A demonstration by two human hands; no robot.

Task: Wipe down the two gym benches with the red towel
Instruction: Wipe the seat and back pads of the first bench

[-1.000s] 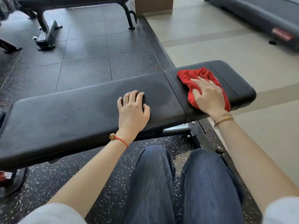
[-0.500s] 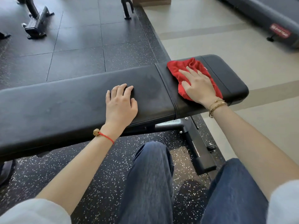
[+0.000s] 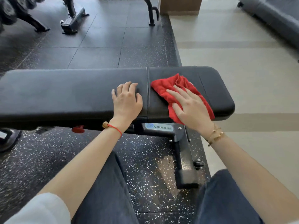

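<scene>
Black speckled rubber flooring (image 3: pixel 48 159) covers the left and lower part of the frame; pale smooth flooring (image 3: pixel 242 62) covers the right side. A black padded gym bench (image 3: pixel 64 94) runs horizontally across the centre of the frame, divided by a seam (image 3: pixel 147 94) into a long pad on the left and a shorter pad (image 3: pixel 218 88) on the right. Below the seam, the bench frame (image 3: pixel 186 159) carries a label reading NAUTILUS (image 3: pixel 159 127).

The red towel (image 3: pixel 168 88) lies bunched on the shorter pad, directly right of the seam. The right hand (image 3: pixel 192 109) lies flat on top of the towel, fingers extended and spread, pressing it against the pad. The fingers are not curled round the cloth. The towel extends beyond the fingertips toward the upper left and shows past the hand on both sides; its near edge reaches the front rim of the pad under the heel of the hand. Gold bracelets (image 3: pixel 215 135) sit on the right wrist.

The left hand (image 3: pixel 127 102) rests palm down on the long pad, just left of the seam, fingers relaxed, holding nothing. A red cord bracelet (image 3: pixel 113 127) sits on the left wrist. The two hands are near each other but apart.

Legs of a second bench (image 3: pixel 72 18) stand at the upper left of the frame. Dark jeans (image 3: pixel 105 191) fill the lower centre.
</scene>
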